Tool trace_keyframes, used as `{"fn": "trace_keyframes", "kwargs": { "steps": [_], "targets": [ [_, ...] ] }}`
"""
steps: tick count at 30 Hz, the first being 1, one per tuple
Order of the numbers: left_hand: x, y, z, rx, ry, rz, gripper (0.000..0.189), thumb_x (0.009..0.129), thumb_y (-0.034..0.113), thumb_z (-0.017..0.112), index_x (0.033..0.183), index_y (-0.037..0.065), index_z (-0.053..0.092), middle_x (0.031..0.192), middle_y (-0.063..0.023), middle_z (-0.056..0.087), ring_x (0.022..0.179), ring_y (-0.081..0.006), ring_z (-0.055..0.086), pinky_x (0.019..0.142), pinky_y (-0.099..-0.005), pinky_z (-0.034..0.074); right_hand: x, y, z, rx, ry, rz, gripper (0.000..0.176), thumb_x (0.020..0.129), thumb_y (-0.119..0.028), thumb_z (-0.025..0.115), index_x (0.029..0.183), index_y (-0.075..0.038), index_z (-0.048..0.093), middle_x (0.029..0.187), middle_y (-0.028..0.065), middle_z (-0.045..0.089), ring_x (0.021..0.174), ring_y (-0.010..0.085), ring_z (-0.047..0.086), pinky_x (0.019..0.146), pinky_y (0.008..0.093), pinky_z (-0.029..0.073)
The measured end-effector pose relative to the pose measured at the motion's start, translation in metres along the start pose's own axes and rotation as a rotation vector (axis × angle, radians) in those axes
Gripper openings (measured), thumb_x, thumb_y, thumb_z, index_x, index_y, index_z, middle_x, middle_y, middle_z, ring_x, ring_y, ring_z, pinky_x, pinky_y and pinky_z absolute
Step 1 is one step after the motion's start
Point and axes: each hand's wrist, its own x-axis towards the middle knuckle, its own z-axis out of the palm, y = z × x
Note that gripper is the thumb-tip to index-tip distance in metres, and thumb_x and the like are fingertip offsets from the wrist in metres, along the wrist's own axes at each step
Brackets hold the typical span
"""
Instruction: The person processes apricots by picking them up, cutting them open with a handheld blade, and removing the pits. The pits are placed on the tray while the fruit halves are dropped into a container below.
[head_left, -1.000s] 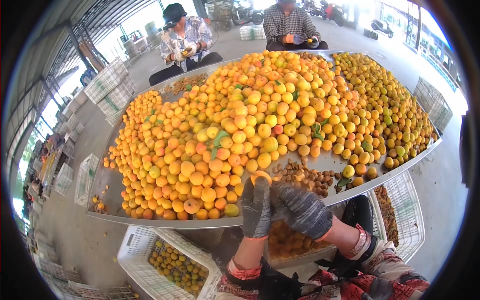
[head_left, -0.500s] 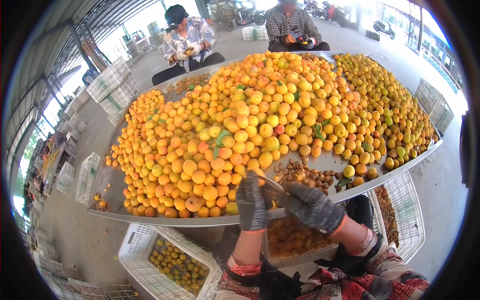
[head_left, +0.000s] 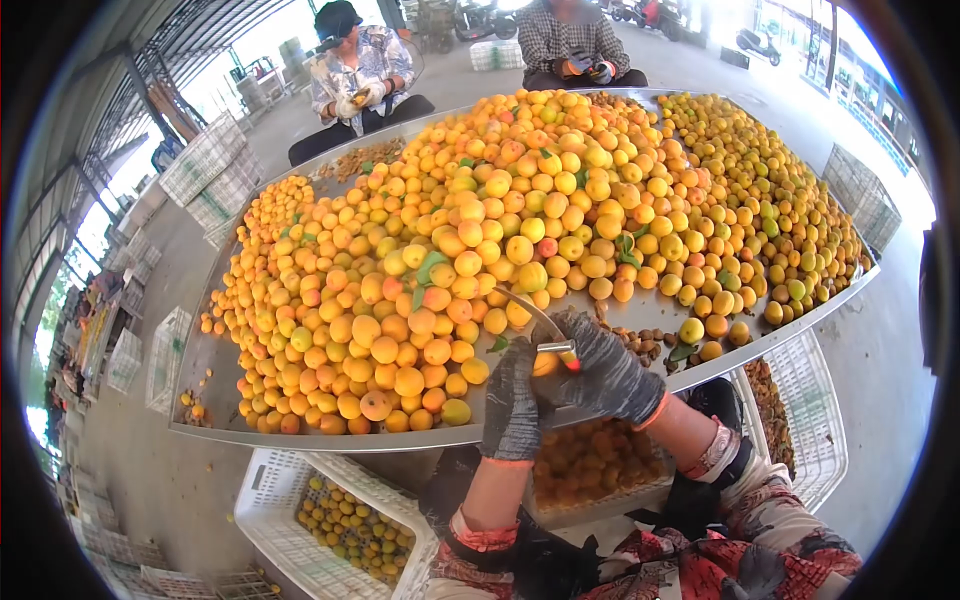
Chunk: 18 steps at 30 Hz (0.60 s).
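Observation:
Both hands wear dark grey gloves with orange cuffs and meet at the near edge of the metal table. My right hand (head_left: 612, 368) is closed around a knife (head_left: 530, 308), whose curved blade points up and to the left over the fruit. My left hand (head_left: 511, 402) is closed beside it, fingers upward. Between the hands shows part of an apricot (head_left: 545, 364), apparently held in my left fingers and mostly hidden. A large heap of apricots (head_left: 400, 300) lies just beyond. Brown apricot stones (head_left: 640, 345) lie right of my right hand, partly covered by it.
The metal table's raised rim (head_left: 330, 441) runs in front of me. Below it stand a white crate (head_left: 265, 500) of greenish apricots, a container of orange fruit pieces (head_left: 595, 465) and another white crate (head_left: 815, 400). Two people (head_left: 360, 75) (head_left: 570, 45) sit across the table.
My right hand has moved up and left, bringing the knife upright, with its blade and metal collar now showing. My left hand has shifted slightly right. The whole view has shifted a little.

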Motion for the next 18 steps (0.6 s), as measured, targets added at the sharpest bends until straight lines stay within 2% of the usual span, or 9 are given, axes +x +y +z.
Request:
{"fn": "trace_keyframes", "kwargs": {
  "steps": [2, 3, 5, 6, 8, 10, 13, 16, 18],
  "targets": [
    [0.002, 0.008, 0.007, -0.323, 0.129, -0.168, 0.047, 0.083, 0.045, 0.052, 0.106, 0.005, 0.054, 0.097, -0.0088, 0.056, 0.078, -0.0162, 0.056, 0.062, -0.0286, 0.050, 0.001, 0.000, 0.012, -0.500, 0.212, -0.132, 0.054, 0.070, -0.015, 0.073, 0.116, -0.003, 0.047, 0.108, 0.0071, 0.055, 0.099, 0.0177, 0.053, 0.084, 0.0299, 0.044],
    [0.002, 0.015, 0.009, -0.324, 0.136, -0.165, 0.047, 0.083, 0.045, 0.052, 0.106, 0.005, 0.054, 0.097, -0.0088, 0.056, 0.078, -0.0162, 0.056, 0.062, -0.0286, 0.050, 0.000, 0.005, 0.019, -0.497, 0.206, -0.134, 0.054, 0.070, -0.015, 0.073, 0.116, -0.003, 0.047, 0.108, 0.0071, 0.055, 0.099, 0.0177, 0.053, 0.084, 0.0299, 0.044],
    [0.003, 0.026, 0.013, -0.640, 0.240, -0.278, 0.042, 0.083, 0.040, 0.053, 0.108, 0.006, 0.051, 0.095, -0.0095, 0.056, 0.087, -0.0192, 0.056, 0.070, -0.0319, 0.051, 0.000, 0.019, 0.028, -0.021, 0.425, -0.048, 0.054, 0.070, -0.021, 0.073, 0.113, -0.003, 0.047, 0.094, 0.0064, 0.057, 0.081, 0.0170, 0.057, 0.068, 0.0287, 0.048],
    [0.003, 0.024, 0.007, -0.640, 0.240, -0.280, 0.042, 0.083, 0.040, 0.053, 0.108, 0.006, 0.051, 0.095, -0.0095, 0.056, 0.087, -0.0192, 0.056, 0.070, -0.0319, 0.051, -0.003, 0.012, 0.027, -0.022, 0.426, -0.047, 0.054, 0.070, -0.021, 0.073, 0.113, -0.003, 0.047, 0.094, 0.0064, 0.057, 0.081, 0.0170, 0.057, 0.068, 0.0287, 0.048],
    [0.002, 0.019, -0.009, -0.665, -0.033, -0.302, 0.047, 0.080, 0.045, 0.055, 0.109, 0.007, 0.050, 0.092, -0.0086, 0.057, 0.079, -0.0189, 0.058, 0.066, -0.0312, 0.051, -0.009, -0.005, 0.023, 0.915, 0.421, 0.274, 0.045, 0.071, -0.016, 0.070, 0.108, -0.002, 0.049, 0.084, 0.0069, 0.058, 0.068, 0.0143, 0.057, 0.055, 0.0251, 0.047],
    [-0.003, 0.034, 0.001, -0.608, 0.049, -0.330, 0.051, 0.080, 0.049, 0.052, 0.107, 0.007, 0.052, 0.082, -0.0059, 0.057, 0.065, -0.0172, 0.057, 0.055, -0.0277, 0.050, -0.011, -0.003, 0.016, 0.977, 0.399, 0.294, 0.041, 0.072, -0.015, 0.068, 0.107, -0.003, 0.049, 0.080, 0.0060, 0.057, 0.062, 0.0135, 0.055, 0.051, 0.0240, 0.045],
    [-0.005, 0.034, -0.001, -0.596, -0.169, -0.346, 0.053, 0.081, 0.053, 0.048, 0.105, 0.006, 0.053, 0.076, -0.0037, 0.057, 0.057, -0.0154, 0.055, 0.045, -0.0241, 0.047, -0.024, 0.008, -0.002, 1.053, 0.299, 0.341, 0.040, 0.076, -0.014, 0.062, 0.112, -0.006, 0.047, 0.070, 0.0037, 0.052, 0.052, 0.0123, 0.049, 0.042, 0.0232, 0.039],
    [-0.009, 0.038, 0.009, -0.563, 0.096, -0.349, 0.055, 0.081, 0.054, 0.045, 0.104, 0.006, 0.055, 0.071, -0.0028, 0.056, 0.051, -0.0147, 0.053, 0.040, -0.0223, 0.044, -0.032, -0.001, -0.007, 0.875, 0.363, 0.311, 0.044, 0.076, -0.014, 0.061, 0.115, -0.006, 0.043, 0.072, 0.0041, 0.053, 0.053, 0.0131, 0.051, 0.044, 0.0240, 0.041],
    [-0.011, 0.035, 0.000, -0.528, -0.132, -0.365, 0.047, 0.082, 0.048, 0.048, 0.103, 0.007, 0.054, 0.073, -0.0041, 0.057, 0.054, -0.0152, 0.055, 0.043, -0.0228, 0.046, -0.032, -0.005, -0.011, 0.861, 0.373, 0.345, 0.044, 0.075, -0.012, 0.060, 0.115, -0.006, 0.044, 0.074, 0.0048, 0.055, 0.056, 0.0138, 0.053, 0.046, 0.0246, 0.043]
  ]
}}
